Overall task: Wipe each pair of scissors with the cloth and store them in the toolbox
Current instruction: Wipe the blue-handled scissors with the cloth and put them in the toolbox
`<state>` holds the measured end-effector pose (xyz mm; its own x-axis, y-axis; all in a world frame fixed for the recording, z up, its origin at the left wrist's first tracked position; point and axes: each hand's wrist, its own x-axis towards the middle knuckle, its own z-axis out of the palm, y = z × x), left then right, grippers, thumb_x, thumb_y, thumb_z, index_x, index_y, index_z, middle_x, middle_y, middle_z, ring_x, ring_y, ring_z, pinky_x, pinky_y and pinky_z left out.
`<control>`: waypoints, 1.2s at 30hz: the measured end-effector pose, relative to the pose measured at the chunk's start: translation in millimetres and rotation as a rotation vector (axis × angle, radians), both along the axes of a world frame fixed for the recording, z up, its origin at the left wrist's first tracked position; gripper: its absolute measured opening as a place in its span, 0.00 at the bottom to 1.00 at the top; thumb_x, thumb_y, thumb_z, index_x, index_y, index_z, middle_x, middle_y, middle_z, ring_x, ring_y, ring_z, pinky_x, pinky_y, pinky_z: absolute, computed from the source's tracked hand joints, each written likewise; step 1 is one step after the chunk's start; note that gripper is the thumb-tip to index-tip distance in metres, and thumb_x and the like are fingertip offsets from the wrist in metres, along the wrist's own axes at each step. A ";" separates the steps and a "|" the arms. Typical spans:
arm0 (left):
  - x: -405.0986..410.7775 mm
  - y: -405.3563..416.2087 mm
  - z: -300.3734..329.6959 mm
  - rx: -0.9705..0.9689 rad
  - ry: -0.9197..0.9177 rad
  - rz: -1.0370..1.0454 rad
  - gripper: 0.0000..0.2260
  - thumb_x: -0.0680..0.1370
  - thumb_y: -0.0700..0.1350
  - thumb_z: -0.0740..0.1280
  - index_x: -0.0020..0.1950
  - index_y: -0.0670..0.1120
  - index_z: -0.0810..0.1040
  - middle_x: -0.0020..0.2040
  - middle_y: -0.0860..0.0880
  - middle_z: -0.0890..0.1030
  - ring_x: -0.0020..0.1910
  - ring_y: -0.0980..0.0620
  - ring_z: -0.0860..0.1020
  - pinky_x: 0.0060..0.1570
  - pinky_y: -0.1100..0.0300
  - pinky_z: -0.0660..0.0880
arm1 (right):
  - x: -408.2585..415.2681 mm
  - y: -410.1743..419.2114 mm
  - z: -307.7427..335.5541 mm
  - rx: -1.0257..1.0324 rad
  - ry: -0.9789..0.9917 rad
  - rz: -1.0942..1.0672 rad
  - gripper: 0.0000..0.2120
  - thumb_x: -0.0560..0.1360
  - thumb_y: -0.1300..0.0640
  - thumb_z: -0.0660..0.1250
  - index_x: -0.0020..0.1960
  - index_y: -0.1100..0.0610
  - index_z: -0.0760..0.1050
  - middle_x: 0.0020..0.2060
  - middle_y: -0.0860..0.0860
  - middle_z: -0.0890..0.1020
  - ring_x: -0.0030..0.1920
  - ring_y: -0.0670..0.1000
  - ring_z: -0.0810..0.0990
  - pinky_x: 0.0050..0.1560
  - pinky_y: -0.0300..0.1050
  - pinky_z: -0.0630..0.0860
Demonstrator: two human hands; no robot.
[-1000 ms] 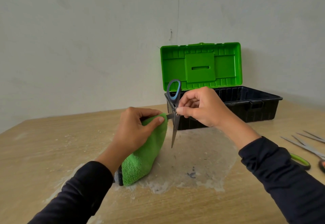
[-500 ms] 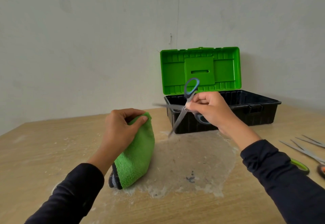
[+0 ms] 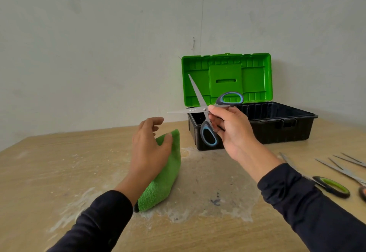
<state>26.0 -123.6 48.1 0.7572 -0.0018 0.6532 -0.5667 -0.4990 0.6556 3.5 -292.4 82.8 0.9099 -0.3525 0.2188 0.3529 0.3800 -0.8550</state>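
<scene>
- Blue-handled scissors (image 3: 206, 111) sit in front of the open toolbox (image 3: 281, 121), blades splayed; your right hand (image 3: 233, 131) pinches them near the pivot
- Left hand (image 3: 148, 148) rests loosely, fingers uncurled, on the green cloth (image 3: 166, 182)
- Close the blades before lowering them in

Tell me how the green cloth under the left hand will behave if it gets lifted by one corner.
The cloth looks like soft terry, folded and slumped on the table, so it would probably hang limp and unfold. It looks light, so the left hand resting on it could likely lift it easily. Its nubby pile should grip rather than slip.
</scene>
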 end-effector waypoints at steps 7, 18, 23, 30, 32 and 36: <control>-7.7 -10.4 0.9 0.066 -0.089 -0.189 0.05 0.75 0.49 0.65 0.48 0.51 0.78 0.42 0.57 0.80 0.40 0.60 0.75 0.38 0.69 0.71 | -2.6 20.3 -4.7 0.053 -0.055 0.102 0.07 0.71 0.65 0.69 0.36 0.56 0.79 0.29 0.48 0.82 0.34 0.44 0.80 0.40 0.35 0.75; -5.2 -7.5 4.6 -0.036 -0.075 -0.143 0.07 0.72 0.42 0.71 0.48 0.49 0.83 0.36 0.58 0.82 0.35 0.62 0.76 0.34 0.71 0.72 | 4.5 13.3 -9.2 0.042 -0.076 -0.099 0.21 0.66 0.68 0.73 0.55 0.61 0.69 0.46 0.57 0.80 0.40 0.50 0.80 0.39 0.40 0.78; -3.8 -6.4 4.3 -0.074 -0.062 -0.114 0.07 0.71 0.42 0.71 0.48 0.50 0.84 0.38 0.57 0.83 0.35 0.61 0.77 0.34 0.68 0.74 | 9.6 7.7 -17.4 -0.290 -0.154 -0.435 0.28 0.61 0.59 0.79 0.52 0.53 0.65 0.50 0.50 0.73 0.40 0.47 0.80 0.39 0.35 0.77; -4.0 -4.8 7.0 -0.174 -0.024 -0.114 0.07 0.71 0.42 0.72 0.48 0.49 0.83 0.38 0.60 0.82 0.37 0.61 0.80 0.38 0.71 0.76 | 13.9 8.2 -27.4 -0.811 -0.288 -0.729 0.09 0.69 0.54 0.73 0.48 0.56 0.79 0.45 0.49 0.72 0.42 0.44 0.73 0.40 0.32 0.73; -2.7 -4.3 8.1 -0.256 0.020 -0.127 0.08 0.70 0.43 0.72 0.49 0.47 0.83 0.39 0.58 0.82 0.36 0.64 0.80 0.39 0.73 0.76 | 10.5 15.7 -27.6 -0.908 -0.348 -0.734 0.07 0.71 0.57 0.70 0.49 0.57 0.79 0.43 0.48 0.75 0.42 0.44 0.75 0.41 0.31 0.74; -0.6 -2.5 11.2 -0.335 0.055 -0.140 0.10 0.70 0.44 0.72 0.50 0.45 0.83 0.40 0.52 0.84 0.36 0.60 0.81 0.43 0.65 0.79 | 3.6 31.7 -32.3 -1.028 -0.335 -0.624 0.13 0.70 0.56 0.71 0.54 0.56 0.78 0.45 0.48 0.82 0.45 0.48 0.80 0.48 0.48 0.78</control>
